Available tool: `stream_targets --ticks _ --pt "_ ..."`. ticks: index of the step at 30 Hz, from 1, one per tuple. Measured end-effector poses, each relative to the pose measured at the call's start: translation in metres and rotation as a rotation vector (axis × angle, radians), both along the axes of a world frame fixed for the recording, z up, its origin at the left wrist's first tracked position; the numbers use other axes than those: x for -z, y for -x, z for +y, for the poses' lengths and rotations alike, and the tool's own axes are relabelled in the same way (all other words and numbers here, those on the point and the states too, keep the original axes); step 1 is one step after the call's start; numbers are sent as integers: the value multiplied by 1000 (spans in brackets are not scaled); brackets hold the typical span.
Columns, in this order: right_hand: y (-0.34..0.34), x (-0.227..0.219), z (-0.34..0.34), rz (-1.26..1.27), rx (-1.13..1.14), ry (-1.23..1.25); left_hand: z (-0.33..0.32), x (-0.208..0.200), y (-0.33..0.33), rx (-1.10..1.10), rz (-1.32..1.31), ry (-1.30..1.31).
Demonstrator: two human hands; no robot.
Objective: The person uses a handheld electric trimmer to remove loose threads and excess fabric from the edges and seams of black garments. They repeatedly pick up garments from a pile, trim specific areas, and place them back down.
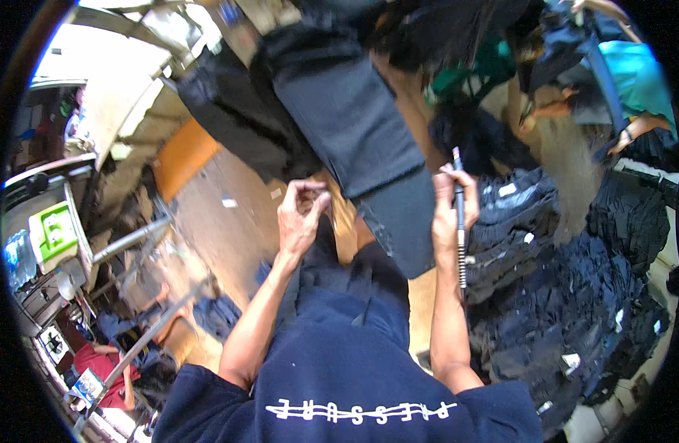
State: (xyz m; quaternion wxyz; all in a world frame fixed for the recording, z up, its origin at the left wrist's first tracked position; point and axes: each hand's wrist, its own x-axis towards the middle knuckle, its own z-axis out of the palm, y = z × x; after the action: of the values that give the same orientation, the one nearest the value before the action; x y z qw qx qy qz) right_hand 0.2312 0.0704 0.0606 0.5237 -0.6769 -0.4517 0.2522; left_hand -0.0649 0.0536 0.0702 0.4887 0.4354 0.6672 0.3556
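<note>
While your right hand (446,210) grips the tool (461,229), likely for control, your left hand (298,221) curls near black cloth (350,118), contents unclear.

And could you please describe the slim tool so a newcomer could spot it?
Start at the folded black cloth, upper middle. By its lower right is the right hand. That hand holds the slim tool, which, unlike the cloth, has a ribbed, silvery end.
</note>
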Motion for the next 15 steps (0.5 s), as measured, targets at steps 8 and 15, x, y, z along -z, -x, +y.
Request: stream_targets --ticks 8,15 --pt "36 2 56 28 25 56 138 -12 103 -76 413 -111" --pt "22 4 32 -36 -12 34 288 17 161 184 489 -219"
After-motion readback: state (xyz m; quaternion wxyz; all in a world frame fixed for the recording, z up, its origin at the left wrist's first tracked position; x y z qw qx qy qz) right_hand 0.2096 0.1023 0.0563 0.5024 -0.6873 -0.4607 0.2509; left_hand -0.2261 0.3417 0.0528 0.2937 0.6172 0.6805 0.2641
